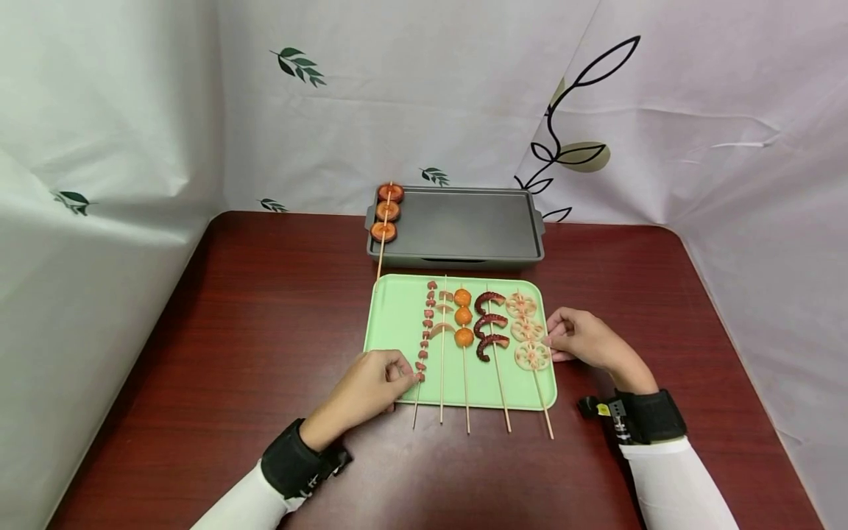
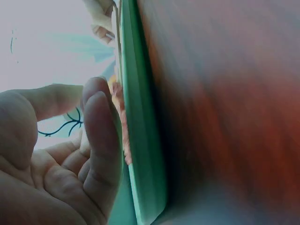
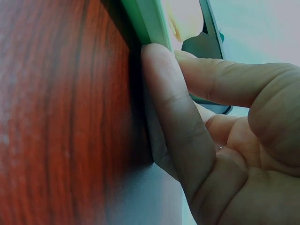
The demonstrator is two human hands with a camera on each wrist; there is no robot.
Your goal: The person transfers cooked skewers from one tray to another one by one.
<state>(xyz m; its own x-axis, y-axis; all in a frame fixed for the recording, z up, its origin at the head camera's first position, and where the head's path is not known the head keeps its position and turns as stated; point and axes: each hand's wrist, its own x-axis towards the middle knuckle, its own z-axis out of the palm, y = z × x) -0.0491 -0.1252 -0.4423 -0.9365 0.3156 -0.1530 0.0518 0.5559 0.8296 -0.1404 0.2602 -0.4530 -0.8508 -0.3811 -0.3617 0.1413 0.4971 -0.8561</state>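
Note:
A light green tray (image 1: 391,309) lies on the table and carries several skewers side by side. At its lower left, my left hand (image 1: 374,383) pinches the skewer of small reddish meat pieces (image 1: 427,324) near the lowest piece; in the left wrist view thumb and forefinger (image 2: 101,126) meet beside the meat. My right hand (image 1: 586,338) grips the tray's right rim between thumb and fingers, close to the lotus root skewer (image 1: 528,329). Between them are a skewer with thin curved slices (image 1: 442,331), an orange ball skewer (image 1: 463,316) and a dark red tentacle skewer (image 1: 491,324).
Behind the tray stands a grey grill pan (image 1: 470,221). On its left side a skewer of three round brown slices (image 1: 387,212) lies with its stick reaching over the tray's corner. A dark red wooden table (image 1: 285,294) is bordered by white patterned cloth (image 1: 397,88).

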